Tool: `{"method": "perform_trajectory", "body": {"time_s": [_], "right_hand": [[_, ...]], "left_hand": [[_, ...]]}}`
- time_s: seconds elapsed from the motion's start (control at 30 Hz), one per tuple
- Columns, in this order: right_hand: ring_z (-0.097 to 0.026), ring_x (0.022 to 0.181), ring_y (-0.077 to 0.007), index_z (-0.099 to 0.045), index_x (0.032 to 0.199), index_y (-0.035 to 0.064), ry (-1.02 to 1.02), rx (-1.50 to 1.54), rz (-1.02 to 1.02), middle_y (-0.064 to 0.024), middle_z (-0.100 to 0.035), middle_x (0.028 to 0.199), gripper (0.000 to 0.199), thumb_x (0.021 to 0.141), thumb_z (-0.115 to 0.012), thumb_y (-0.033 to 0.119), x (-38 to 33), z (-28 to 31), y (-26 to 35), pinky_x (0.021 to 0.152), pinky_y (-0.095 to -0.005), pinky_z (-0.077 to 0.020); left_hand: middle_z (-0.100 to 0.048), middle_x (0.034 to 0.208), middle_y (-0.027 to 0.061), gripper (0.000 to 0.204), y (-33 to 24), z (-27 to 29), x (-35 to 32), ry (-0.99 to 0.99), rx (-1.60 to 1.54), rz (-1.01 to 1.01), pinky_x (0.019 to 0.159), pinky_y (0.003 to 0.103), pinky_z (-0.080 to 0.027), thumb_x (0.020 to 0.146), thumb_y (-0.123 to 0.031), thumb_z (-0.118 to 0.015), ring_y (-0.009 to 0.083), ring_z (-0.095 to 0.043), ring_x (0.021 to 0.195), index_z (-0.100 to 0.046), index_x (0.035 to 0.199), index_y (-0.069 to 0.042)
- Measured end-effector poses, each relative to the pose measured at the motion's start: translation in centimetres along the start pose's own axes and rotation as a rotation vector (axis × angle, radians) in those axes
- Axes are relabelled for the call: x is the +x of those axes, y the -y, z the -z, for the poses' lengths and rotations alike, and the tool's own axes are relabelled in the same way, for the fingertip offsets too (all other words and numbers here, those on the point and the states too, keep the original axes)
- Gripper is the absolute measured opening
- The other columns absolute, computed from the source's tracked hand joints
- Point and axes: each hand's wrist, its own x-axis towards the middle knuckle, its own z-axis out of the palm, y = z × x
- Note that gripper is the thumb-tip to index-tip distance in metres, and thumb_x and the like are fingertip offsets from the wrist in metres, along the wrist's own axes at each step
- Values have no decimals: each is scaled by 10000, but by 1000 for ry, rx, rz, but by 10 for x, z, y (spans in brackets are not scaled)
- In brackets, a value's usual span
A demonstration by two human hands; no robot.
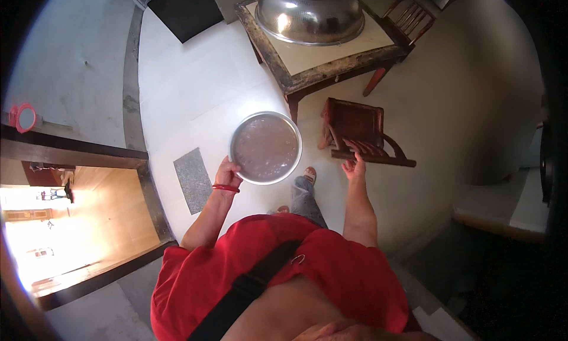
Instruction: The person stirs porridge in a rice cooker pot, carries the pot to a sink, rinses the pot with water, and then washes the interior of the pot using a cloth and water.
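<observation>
ok so the round metal basin (265, 180) is up in front of the body, over the pale floor (201, 81) and left of the wooden chair (358, 122); only the left hand (227, 174) has it, pinching the near-left rim, with whatever the fingers do underneath out of view; the right hand (354, 168) is off by the chair's back, fingers loosely spread, and I can't tell if they're touching the rail or just in front of it

handling-wise, my guess is the basin's stiff and not fragile, but heavy for a one-sided hold, since all that liquid's weight hangs away from the grip; smooth metal could get slippery if wet, and any tilt would probably slosh it; opposite sides of the rim, or one palm underneath, seem the safest hold imo

as for containers, the basin has a pinkish-brown liquid (265, 146) across its whole width, with shiny little spots that might be bubbles; no clue how deep it is from up here; over on the tabletop (307, 60) there's a big shiny metal dome cover (310, 13), and anything under it is hidden
</observation>
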Motion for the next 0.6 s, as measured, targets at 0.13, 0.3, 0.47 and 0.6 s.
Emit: {"method": "perform_trajectory", "body": {"time_s": [0.13,0.3,0.47,0.6], "right_hand": [[-482,841,-232,-473,992,32,-105,231,-54,-104,-483,928,253,772,-542,135,24,-7,16,798,-443,-399],[-514,683,-254,-491,799,-7,-72,180,51,-112,-514,752,96,726,-522,48,30,59,60,618,-380,-463],[-474,734,-249,-499,927,-7,-461,9,117,-113,-498,829,172,821,-426,107,7,137,146,674,-421,-426],[-505,913,-282,-457,1101,4,-622,-472,10,-152,-489,1055,296,830,-436,121,-4,136,183,722,-390,-457]], "left_hand": [[-548,988,151,564,-10,-23,45,-132,68,-17,807,338,-460,523,1,-436,251,-553,902,-439,1084,63],[-540,995,145,570,-11,-43,106,-155,17,-43,819,346,-455,511,5,-425,264,-546,893,-441,1078,64],[-544,998,147,559,-17,-31,158,-161,0,-15,839,383,-445,510,23,-441,275,-547,900,-455,1069,36],[-560,961,139,515,-20,-29,201,-136,-28,5,809,386,-460,515,34,-442,269,-557,874,-484,1028,19]]}}
